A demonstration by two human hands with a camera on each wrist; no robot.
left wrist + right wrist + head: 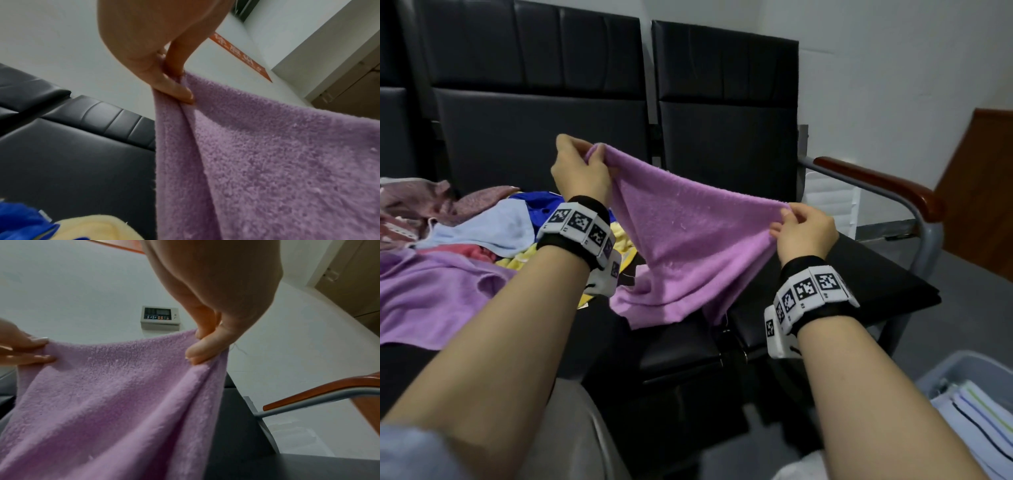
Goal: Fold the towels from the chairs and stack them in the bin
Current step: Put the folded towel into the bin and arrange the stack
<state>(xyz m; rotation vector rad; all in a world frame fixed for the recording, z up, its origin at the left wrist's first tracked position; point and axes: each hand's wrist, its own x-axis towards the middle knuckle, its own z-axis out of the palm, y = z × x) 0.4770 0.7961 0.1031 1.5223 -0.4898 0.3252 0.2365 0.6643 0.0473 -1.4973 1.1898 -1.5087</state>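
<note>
2 bare hands hold a fuzzy lilac terry towel [688, 236] up by its top edge, stretched between them above a row of black padded chairs [722, 144]. At about 11 o'clock from the towel's middle, the left hand [578, 168] pinches 1 top corner between thumb and fingers; the left wrist view shows that corner bunched into a few gathered layers under the thumb. At about 3 o'clock, lower down, the right hand [804, 233] pinches the other corner between thumb and curled fingertips. The top edge therefore slopes down from left to right, and the cloth hangs from it, its lower hem resting on the black seat at 6 o'clock. Holding both corners apart like this seems meant to spread the towel flat and find its edges before the first fold.

At 9 o'clock from the towel, a loose heap of unfolded towels [465, 240] in pale blue, royal blue, yellow, pink and lilac covers the neighbouring seats. At 5 o'clock, in the bottom right of the head view, a pale grey plastic bin [945, 368] holds a stack of folded light-coloured cloth. Judging by that heap, much of the folding remains.
</note>
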